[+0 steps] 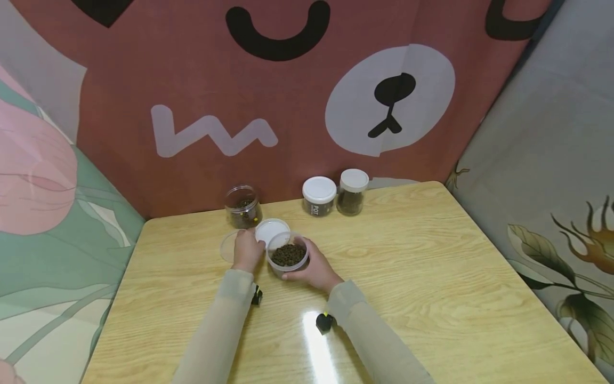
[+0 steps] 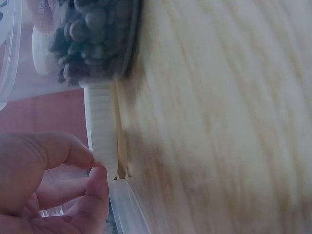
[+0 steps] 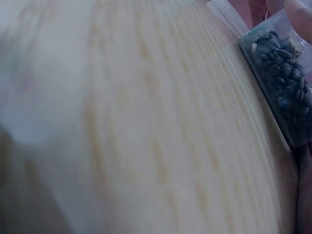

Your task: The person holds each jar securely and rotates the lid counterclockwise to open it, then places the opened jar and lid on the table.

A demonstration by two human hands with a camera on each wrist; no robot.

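My right hand [image 1: 317,268] grips a clear plastic tub [image 1: 288,265] from its right side. Small dark brown pellets [image 1: 289,255] lie inside, and the tub has no lid on. Seen from the left wrist, my left hand [image 2: 53,185] has its thumb and a fingertip meeting, with nothing plainly visible between them. Those fingertips are close to the ribbed rim of a white lid [image 1: 271,230] on the table. A clear lid [image 1: 227,247] lies partly behind the left hand. In the right wrist view, the tub's pellets [image 3: 282,73] show through its wall.
An open clear jar [image 1: 243,208] with dark contents and yellow spots stands at the back left. Two white-lidded containers, a short jar [image 1: 319,197] and a taller jar [image 1: 352,193], stand by the patterned cloth backdrop [image 1: 216,80]. Everything rests on a wooden table [image 1: 431,277].
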